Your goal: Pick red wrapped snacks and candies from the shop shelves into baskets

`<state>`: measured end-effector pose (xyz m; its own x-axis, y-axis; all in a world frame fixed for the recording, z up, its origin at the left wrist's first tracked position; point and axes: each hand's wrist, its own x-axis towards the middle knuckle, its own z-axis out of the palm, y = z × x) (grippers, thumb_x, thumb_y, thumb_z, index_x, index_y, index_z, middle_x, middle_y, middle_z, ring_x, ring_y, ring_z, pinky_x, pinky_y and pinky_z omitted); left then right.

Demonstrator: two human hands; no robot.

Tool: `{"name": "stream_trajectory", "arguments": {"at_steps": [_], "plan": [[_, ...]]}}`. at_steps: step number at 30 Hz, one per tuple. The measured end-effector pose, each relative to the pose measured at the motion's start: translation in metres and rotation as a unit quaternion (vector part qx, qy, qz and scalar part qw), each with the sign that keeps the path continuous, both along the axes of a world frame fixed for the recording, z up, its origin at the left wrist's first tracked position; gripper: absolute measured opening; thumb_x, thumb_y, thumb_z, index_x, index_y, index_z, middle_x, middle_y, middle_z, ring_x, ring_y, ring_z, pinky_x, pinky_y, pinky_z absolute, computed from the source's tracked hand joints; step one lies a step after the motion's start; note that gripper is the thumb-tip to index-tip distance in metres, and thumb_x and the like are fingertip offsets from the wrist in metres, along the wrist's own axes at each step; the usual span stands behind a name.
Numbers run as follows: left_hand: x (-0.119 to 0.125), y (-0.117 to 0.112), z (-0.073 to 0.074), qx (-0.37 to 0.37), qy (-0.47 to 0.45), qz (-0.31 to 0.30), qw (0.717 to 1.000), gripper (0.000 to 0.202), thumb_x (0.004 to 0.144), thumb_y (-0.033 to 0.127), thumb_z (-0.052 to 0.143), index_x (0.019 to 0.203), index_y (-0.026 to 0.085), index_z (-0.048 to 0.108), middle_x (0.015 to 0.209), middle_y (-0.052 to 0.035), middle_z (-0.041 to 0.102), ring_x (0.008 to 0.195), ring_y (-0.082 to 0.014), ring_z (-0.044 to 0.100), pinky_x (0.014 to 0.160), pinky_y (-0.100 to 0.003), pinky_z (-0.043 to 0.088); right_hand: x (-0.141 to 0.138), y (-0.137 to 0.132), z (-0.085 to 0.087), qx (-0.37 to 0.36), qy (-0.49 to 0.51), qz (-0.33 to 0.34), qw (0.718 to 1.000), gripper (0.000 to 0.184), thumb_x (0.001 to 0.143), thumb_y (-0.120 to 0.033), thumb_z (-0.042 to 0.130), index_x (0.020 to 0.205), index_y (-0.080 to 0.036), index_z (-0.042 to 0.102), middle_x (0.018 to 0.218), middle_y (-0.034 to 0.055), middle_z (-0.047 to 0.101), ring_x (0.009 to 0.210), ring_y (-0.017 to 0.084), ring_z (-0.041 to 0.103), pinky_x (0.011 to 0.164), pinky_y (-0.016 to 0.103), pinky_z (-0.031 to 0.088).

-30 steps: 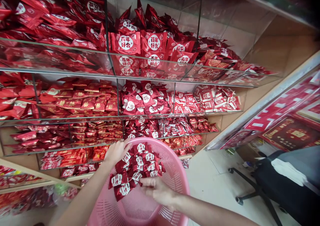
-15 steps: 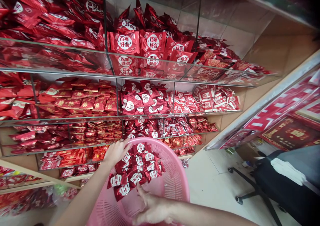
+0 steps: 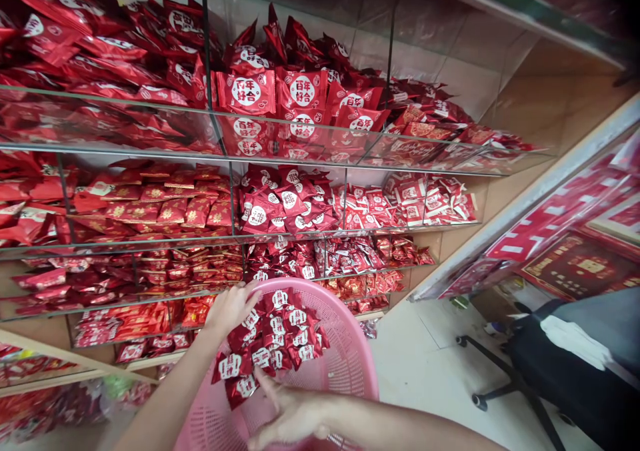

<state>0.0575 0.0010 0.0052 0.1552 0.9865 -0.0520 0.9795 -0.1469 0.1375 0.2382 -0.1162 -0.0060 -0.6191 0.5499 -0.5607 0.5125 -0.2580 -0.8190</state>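
Note:
A pink plastic basket [image 3: 367, 364] with perforated walls is in front of me, below the shelves. Small red candy packets [image 3: 277, 324] with white print lie in a pile inside it, mostly toward the far left side. My left hand [image 3: 230, 312] grips the basket's far left rim, its fingertips over the edge and partly hidden. Inside the basket, my right hand [image 3: 295, 411] has its thumb and index finger spread apart. The index fingertip touches a packet at the near edge of the pile, and nothing is held.
Glass-fronted shelves [image 3: 295, 164] with dividers hold many red packets behind the basket. At the right stands a black office chair [image 3: 565, 351] with a white cloth [image 3: 575, 341] on it. Pale floor tiles [image 3: 410, 358] lie between the basket and the chair.
My right hand has moved a little left inside the basket. Packets by its index fingertip have shifted left. My left hand stays on the rim.

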Motion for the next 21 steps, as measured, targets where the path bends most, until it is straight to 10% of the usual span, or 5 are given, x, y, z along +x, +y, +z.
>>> {"name": "stream_trajectory", "arguments": {"at_steps": [8,21], "plan": [[-0.002,0.002,-0.004,0.016,0.010,-0.022,1.000,0.052,0.086,0.051,0.017,0.125,0.029,0.043,0.095,-0.0090,0.062,0.083,-0.0208,0.061,0.070,-0.030,0.043,0.016,0.010,0.001,-0.079,0.057,0.010,0.995,0.108,0.054,-0.031,0.074,0.137,-0.031,0.005,0.139,0.0101,0.031,0.122,0.021,0.036,0.090,0.031,0.042],[-0.004,0.002,-0.008,0.034,0.027,-0.023,0.999,0.050,0.086,0.051,0.016,0.124,0.032,0.042,0.092,-0.0073,0.063,0.080,-0.0212,0.062,0.065,-0.028,0.044,0.005,0.021,-0.002,-0.031,0.007,0.010,0.999,0.071,0.058,-0.036,0.070,0.122,-0.019,0.046,0.119,0.0081,0.054,0.107,0.019,0.050,0.086,0.028,0.042]]}}
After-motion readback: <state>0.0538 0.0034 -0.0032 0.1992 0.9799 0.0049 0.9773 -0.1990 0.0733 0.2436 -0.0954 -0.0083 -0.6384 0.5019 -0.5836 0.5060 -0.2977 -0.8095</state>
